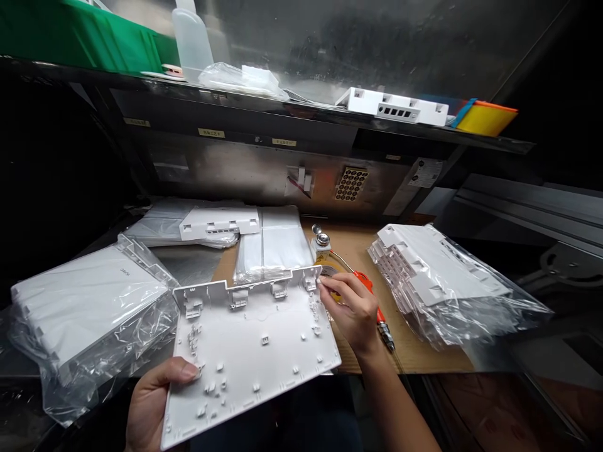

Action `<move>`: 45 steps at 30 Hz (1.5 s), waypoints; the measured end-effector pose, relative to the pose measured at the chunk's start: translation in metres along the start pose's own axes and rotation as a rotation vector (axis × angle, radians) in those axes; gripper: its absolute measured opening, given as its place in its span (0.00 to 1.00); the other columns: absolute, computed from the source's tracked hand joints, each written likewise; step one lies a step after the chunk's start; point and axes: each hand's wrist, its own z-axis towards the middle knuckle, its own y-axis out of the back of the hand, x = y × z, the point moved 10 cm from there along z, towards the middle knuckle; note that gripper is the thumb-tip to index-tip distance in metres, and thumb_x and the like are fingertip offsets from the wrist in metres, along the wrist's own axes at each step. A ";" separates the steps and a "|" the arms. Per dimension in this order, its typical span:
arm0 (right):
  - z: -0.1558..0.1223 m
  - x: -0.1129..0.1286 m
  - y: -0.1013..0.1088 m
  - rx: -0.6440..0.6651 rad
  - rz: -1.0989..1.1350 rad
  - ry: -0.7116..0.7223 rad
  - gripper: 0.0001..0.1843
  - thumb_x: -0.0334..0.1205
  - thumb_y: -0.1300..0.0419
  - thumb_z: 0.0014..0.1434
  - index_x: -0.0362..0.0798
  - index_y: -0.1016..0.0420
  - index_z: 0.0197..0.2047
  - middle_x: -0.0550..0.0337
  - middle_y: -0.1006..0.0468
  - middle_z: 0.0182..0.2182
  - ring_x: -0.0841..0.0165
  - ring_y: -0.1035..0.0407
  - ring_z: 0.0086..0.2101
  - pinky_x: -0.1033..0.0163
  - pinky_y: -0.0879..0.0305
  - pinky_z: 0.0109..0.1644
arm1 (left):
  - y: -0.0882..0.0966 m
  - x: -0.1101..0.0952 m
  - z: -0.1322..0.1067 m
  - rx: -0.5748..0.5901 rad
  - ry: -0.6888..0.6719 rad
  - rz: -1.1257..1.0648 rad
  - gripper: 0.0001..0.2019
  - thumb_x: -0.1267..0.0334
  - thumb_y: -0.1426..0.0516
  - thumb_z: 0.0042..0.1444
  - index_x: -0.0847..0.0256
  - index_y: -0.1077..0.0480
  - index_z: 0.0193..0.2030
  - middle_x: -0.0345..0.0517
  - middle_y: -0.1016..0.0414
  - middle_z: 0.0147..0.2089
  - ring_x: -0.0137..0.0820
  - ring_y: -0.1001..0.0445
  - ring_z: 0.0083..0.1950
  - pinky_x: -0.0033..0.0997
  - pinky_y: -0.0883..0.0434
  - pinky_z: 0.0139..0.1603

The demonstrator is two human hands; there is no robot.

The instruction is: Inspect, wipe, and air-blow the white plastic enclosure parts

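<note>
A white plastic housing cover [254, 351] is held tilted in front of me, its inner side with clips and small posts facing up. My left hand [155, 395] grips its lower left edge, thumb lying on the inner face. At the upper right corner, my right hand [351, 307] has its thumb and index finger pinched against the edge; whether a small piece is between them is hidden. Just behind the right hand lie an orange air blow gun [365, 281] and a roll of yellow tape [332, 269], both partly covered.
Bagged white covers lie left [89, 295], and a stack of bagged covers [438, 263] sits right on the cardboard [443, 358]. Clear plastic bags [277, 238] and a metal-topped dispenser bottle [322, 245] stand behind. The shelf [311, 113] above carries a green bin [85, 37] and another cover [396, 107].
</note>
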 end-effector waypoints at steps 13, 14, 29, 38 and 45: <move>-0.002 -0.005 0.017 -0.062 0.108 -0.075 0.14 0.22 0.32 0.60 0.49 0.18 0.45 0.59 0.20 0.37 0.70 0.26 0.35 0.63 0.25 0.37 | -0.012 -0.001 -0.003 -0.267 -0.064 -0.046 0.56 0.82 0.42 0.36 0.46 0.43 0.76 0.44 0.21 0.63 0.63 0.28 0.65 0.68 0.30 0.65; 0.000 -0.003 0.019 -0.077 0.104 -0.068 0.14 0.22 0.32 0.60 0.49 0.18 0.45 0.59 0.21 0.37 0.71 0.27 0.34 0.63 0.26 0.37 | -0.016 -0.001 -0.003 -0.265 -0.074 -0.032 0.56 0.82 0.41 0.36 0.47 0.42 0.76 0.46 0.21 0.63 0.64 0.28 0.65 0.69 0.29 0.64; 0.040 0.112 -0.032 -0.005 0.573 -0.139 0.10 0.30 0.35 0.65 0.51 0.20 0.48 0.58 0.22 0.38 0.67 0.25 0.36 0.62 0.24 0.39 | -0.105 -0.003 -0.008 -0.037 -0.416 0.099 0.36 0.80 0.34 0.46 0.35 0.26 0.57 0.29 0.27 0.68 0.42 0.27 0.67 0.29 0.24 0.56; 0.038 0.115 -0.041 -0.038 0.533 -0.133 0.09 0.30 0.35 0.64 0.51 0.19 0.46 0.58 0.22 0.37 0.67 0.25 0.35 0.62 0.24 0.38 | -0.086 0.007 0.002 -0.015 -0.382 0.049 0.47 0.81 0.35 0.46 0.33 0.37 0.69 0.35 0.26 0.69 0.44 0.27 0.67 0.34 0.27 0.62; 0.034 0.073 -0.027 -0.104 0.402 -0.161 0.07 0.30 0.34 0.64 0.50 0.18 0.44 0.59 0.22 0.36 0.68 0.28 0.34 0.62 0.29 0.37 | -0.071 0.008 -0.002 -0.206 -0.302 0.038 0.62 0.83 0.38 0.39 0.34 0.55 0.77 0.42 0.20 0.61 0.48 0.21 0.60 0.45 0.23 0.60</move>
